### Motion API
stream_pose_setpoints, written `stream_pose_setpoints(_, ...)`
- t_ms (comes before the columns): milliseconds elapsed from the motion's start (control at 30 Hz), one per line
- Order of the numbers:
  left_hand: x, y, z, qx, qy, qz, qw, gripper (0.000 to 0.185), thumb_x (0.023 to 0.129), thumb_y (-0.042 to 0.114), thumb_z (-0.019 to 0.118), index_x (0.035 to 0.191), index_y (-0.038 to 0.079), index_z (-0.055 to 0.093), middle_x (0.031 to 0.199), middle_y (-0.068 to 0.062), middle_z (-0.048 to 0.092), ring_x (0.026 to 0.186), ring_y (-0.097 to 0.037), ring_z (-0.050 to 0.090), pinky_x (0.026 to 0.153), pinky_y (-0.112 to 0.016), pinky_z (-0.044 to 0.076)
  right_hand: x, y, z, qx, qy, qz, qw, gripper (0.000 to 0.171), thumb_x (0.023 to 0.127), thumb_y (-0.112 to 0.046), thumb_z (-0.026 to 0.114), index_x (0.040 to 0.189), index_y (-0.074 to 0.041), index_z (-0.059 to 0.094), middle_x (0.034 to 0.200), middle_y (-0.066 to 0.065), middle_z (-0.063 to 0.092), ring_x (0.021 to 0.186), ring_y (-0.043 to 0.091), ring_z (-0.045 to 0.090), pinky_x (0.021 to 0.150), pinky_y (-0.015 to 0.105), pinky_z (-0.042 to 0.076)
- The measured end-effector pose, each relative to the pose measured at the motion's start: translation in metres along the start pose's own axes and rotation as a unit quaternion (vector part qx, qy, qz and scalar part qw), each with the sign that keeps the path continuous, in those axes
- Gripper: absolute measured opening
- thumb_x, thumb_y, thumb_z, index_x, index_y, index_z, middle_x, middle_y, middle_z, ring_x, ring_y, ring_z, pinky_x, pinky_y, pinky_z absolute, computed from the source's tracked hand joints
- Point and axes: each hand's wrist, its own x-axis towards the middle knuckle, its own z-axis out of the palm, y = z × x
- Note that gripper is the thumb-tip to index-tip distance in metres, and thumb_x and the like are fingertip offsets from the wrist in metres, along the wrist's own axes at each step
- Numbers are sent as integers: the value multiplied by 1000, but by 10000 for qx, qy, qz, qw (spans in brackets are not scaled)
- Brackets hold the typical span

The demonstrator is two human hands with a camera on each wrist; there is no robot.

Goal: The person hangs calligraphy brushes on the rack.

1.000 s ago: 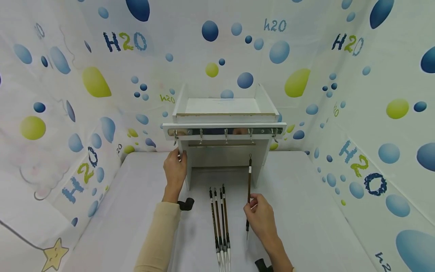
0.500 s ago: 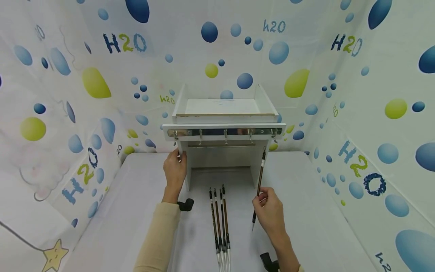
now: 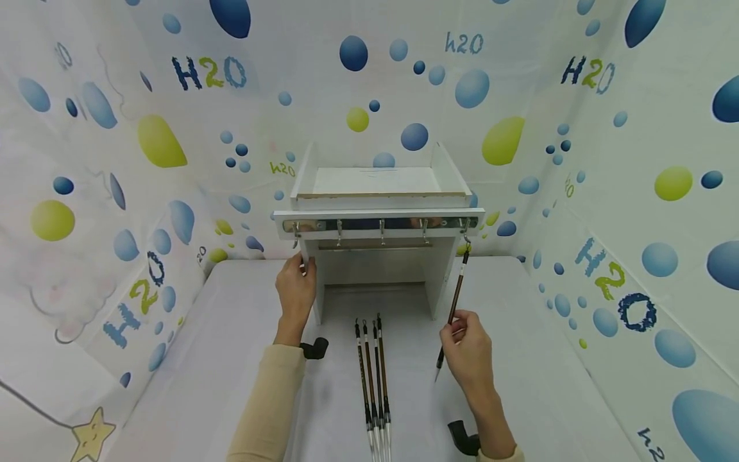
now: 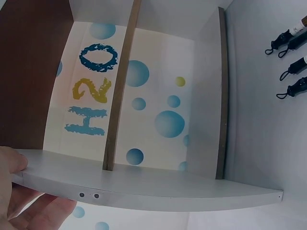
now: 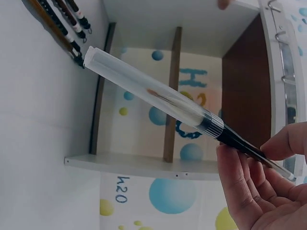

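Note:
A white wooden shelf (image 3: pixel 381 202) has a metal rail with several hooks along its front. My left hand (image 3: pixel 296 289) grips its left side panel, thumb inside and fingers outside in the left wrist view. With thumb and fingers, my right hand (image 3: pixel 472 350) pinches a dark-handled calligraphy brush (image 3: pixel 458 289), tilted, bristle end down. The cord loop at the brush's top is at the rightmost hook (image 3: pixel 466 226); whether it is over the hook is too small to tell. In the right wrist view a clear cap (image 5: pixel 129 81) covers the bristles.
Several more capped brushes (image 3: pixel 383 366) lie side by side on the white tabletop (image 3: pixel 554 385), in front of the shelf. A white curtain (image 3: pixel 317 77) printed with blue and green dots surrounds the table at the back and sides.
My right hand has carried the brush right and upward from beside the shelf's right panel, bringing its loop to the rightmost hook. The left hand stays on the side panel.

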Motion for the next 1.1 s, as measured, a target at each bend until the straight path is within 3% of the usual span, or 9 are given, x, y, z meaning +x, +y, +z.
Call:
stream_pose_setpoints(300,1,0,0,5,36,-3,10000,24,95,10,65,110,-8,69,96,-27,71,82,-41,73,72,-52,60,5,3,-1,-87,29,-96,9999,27,88,-3,63,113,5,61,83,11,67,70,16,61,55,20,49)
stream_pose_setpoints(1100,0,0,1,-81,-24,-36,10000,27,96,10,64,114,-9,68,99,-28,71,84,-42,73,72,-51,60,10,2,-4,-161,-150,136,9997,29,88,-5,62,116,4,62,85,11,67,70,16,62,56,20,49)
